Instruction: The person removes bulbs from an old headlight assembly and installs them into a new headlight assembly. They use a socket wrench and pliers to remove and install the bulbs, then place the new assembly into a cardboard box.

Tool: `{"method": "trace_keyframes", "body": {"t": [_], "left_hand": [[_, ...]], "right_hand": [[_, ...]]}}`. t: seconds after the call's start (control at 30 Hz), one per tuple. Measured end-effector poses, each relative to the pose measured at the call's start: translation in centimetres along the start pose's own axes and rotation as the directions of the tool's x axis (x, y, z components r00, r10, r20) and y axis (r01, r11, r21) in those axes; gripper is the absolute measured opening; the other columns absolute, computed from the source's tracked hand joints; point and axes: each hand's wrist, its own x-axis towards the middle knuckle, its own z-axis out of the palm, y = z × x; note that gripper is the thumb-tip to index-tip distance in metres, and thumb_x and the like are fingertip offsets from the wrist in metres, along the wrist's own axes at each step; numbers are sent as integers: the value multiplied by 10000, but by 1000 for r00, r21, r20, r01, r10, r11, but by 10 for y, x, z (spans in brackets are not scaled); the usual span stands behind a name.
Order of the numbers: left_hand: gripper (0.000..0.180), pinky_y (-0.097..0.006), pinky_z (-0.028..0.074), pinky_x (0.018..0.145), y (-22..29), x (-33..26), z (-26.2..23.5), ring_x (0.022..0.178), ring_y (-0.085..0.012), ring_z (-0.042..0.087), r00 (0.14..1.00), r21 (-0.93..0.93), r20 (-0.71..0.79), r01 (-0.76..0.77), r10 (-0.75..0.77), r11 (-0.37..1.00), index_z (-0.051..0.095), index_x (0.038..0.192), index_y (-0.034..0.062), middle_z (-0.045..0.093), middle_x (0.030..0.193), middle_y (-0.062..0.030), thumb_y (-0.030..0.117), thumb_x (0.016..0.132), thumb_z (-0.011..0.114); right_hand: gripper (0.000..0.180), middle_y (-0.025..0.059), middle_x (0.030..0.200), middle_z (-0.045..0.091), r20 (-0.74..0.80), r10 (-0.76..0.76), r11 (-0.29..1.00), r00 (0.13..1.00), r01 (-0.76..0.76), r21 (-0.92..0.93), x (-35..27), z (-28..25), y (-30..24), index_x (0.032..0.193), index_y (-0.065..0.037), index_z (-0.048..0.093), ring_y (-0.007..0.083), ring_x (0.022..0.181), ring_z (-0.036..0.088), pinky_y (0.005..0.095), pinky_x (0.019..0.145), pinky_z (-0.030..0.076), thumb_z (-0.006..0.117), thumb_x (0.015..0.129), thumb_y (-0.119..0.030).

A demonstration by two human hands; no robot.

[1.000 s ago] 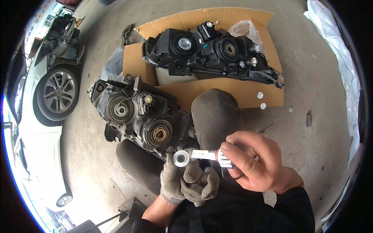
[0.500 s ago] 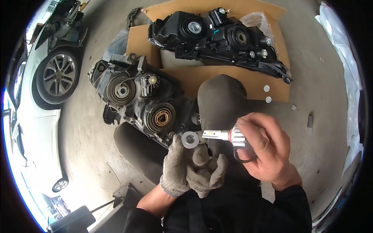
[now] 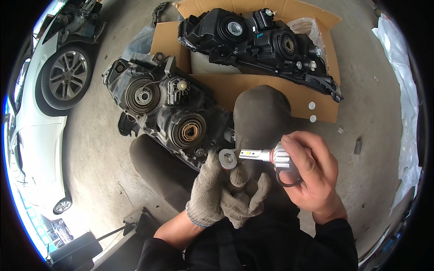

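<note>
Between the gloved thumb and forefinger of my left hand [image 3: 226, 194] is a small grey metal ring [image 3: 227, 159] with a round hole. My bare right hand [image 3: 314, 174] grips an LED headlight bulb [image 3: 281, 156] by its silver finned base. Its flat stem points left and its tip is close to the ring; whether the two touch I cannot tell. A short black cable [image 3: 285, 183] loops below the base. Just beyond my left hand lies a used black headlight housing [image 3: 162, 106], back side up, with an orange-brown round socket [image 3: 190, 132].
Another black headlight housing [image 3: 266, 45] rests on an open cardboard box [image 3: 271, 88]. Two small pale discs [image 3: 312, 105] lie on a box flap. My knees [image 3: 263, 108] flank the work. A white car [image 3: 40, 149] stands at left, plastic sheeting [image 3: 392, 67] at right.
The ring has turned and shifted slightly right and up with my left hand. The bulb has barely moved. The whole view has shifted a little.
</note>
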Motion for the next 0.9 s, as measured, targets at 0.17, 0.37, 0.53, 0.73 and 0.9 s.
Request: {"method": "trace_keyframes", "body": {"t": [0.17, 0.37, 0.53, 0.73, 0.9], "left_hand": [[533, -394, 510, 951, 1, 1, -3, 1092, -250, 575, 989, -60, 146, 48, -39, 997, 533, 1256, 20, 602, 1205, -144, 493, 1029, 438], [541, -383, 497, 957, 4, 0, 5, 1102, -246, 573, 995, -37, 44, 94, -92, 995, 539, 1266, 14, 610, 1209, -126, 488, 1022, 448], [646, -449, 521, 702, -1, 2, 8, 915, -341, 615, 995, 14, -100, 20, -19, 1000, 582, 1103, 54, 606, 1109, -164, 664, 965, 420], [694, -418, 545, 742, -4, 3, 11, 878, -344, 632, 988, 17, -149, -23, 26, 1000, 603, 1000, 25, 640, 1029, -184, 691, 960, 409], [589, -369, 455, 449, 0, 9, -3, 683, -351, 612, 997, 275, -10, -75, 81, 958, 573, 1066, 36, 625, 959, -182, 609, 936, 539]], "right_hand": [[660, 154, 1083, 605, 5, -10, 1000, 1000, 10, 0, 1, 2, 0, 1334, -36, 602, 217, 762, 653, 316, 611, 544, 763, 698, 38], [663, 151, 1083, 606, 7, 1, 1000, 1000, -1, 1, 0, 1, -1, 1331, -32, 603, 216, 772, 656, 314, 615, 550, 761, 691, 43], [681, 142, 1079, 603, -4, -4, 1000, 1000, 4, 28, 2, -1, -2, 1325, -28, 606, 214, 794, 660, 306, 614, 549, 760, 667, 55], [668, 139, 1061, 600, -34, -24, 999, 999, 24, 21, 1, 0, -1, 1323, -29, 604, 205, 771, 656, 289, 601, 547, 758, 677, 47], [659, 127, 1055, 607, -54, -45, 998, 998, 48, 42, -3, 3, 2, 1318, -41, 611, 182, 731, 643, 282, 582, 537, 760, 680, 30]]}}
